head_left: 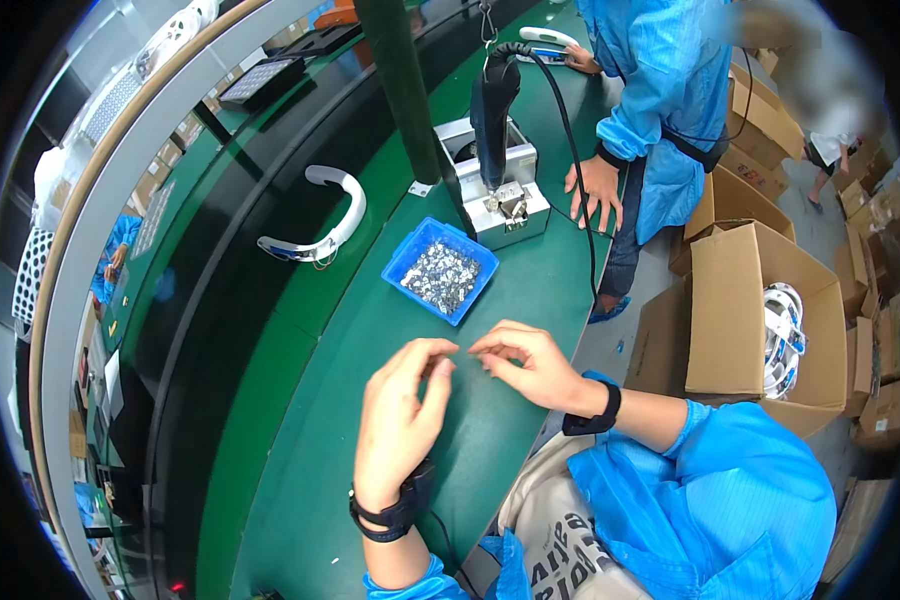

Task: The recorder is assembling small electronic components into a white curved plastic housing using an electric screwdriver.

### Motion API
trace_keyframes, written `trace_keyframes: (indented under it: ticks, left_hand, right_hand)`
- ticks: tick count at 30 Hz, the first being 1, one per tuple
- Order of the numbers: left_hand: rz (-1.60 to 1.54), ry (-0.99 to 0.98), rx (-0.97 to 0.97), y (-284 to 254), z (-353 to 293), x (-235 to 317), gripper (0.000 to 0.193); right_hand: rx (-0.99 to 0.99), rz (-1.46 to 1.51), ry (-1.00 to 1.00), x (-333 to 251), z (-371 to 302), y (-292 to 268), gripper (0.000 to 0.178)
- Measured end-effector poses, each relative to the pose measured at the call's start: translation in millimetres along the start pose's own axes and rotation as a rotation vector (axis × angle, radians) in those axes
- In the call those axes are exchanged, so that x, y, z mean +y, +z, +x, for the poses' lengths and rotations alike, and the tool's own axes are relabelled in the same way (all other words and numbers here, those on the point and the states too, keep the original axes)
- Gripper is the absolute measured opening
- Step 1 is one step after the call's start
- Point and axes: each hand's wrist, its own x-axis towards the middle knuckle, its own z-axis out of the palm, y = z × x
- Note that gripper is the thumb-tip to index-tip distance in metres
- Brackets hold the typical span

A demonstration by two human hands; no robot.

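My left hand (402,412) and my right hand (532,362) face each other over the green table, fingertips a short gap apart. Thumb and fingers of each hand curl together in a loose pinch. Anything between them is too small to make out. Just beyond my hands stands a blue plastic bin (395,279), holding many small metal pieces (442,277). Behind it is a metal fixture (507,236), with a dark hand tool (492,120) hanging over it from a hook and cable. Black bands wrap both my wrists.
A white curved part (344,229) lies on the green conveyor belt (300,300) to the left. A dark upright post (398,90) rises beside the fixture. At the upper right, a co-worker's hand (598,192) rests on the table edge. Cardboard boxes (725,320) stand at the right, one holding white rings.
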Motion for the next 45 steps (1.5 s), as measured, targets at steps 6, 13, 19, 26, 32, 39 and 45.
trace_keyframes:
  ticks: [6,13,19,26,32,39,45]
  left_hand:
    - [-0.071,-0.244,-0.151,57.2,7.9,-25.6,0.025]
    - [0.177,-0.11,-0.151,102.7,8.0,-52.3,0.032]
    - [0.056,-0.125,-0.11,113.4,11.3,-49.4,0.035]
    - [-0.071,-0.222,-0.142,103.3,13.4,-51.7,0.04]
    - [-0.08,-0.226,-0.141,104.4,11.9,-53.1,0.04]
    - [-0.09,-0.119,-0.191,111.0,-0.5,-42.2,0.032]
    - [-0.066,0.098,-0.433,148.4,-26.9,-16.8,0.029]
  right_hand:
    - [0.018,-0.061,0.006,-25.9,-10.2,-24.5,0.023]
    - [-0.057,-0.134,0.118,-18.6,-10.5,-36.6,0.016]
    - [-0.079,-0.113,0.157,-24.4,-9.1,-58.5,0.018]
    - [0.184,-0.846,-0.085,-13.3,33.9,-119.5,0.022]
    - [0.135,-1.104,-0.159,15.2,46.9,-129.1,0.022]
    - [-0.053,-0.961,-0.052,-12.0,37.0,-98.8,0.018]
    - [-0.513,0.231,0.447,-27.1,40.5,-18.8,0.021]
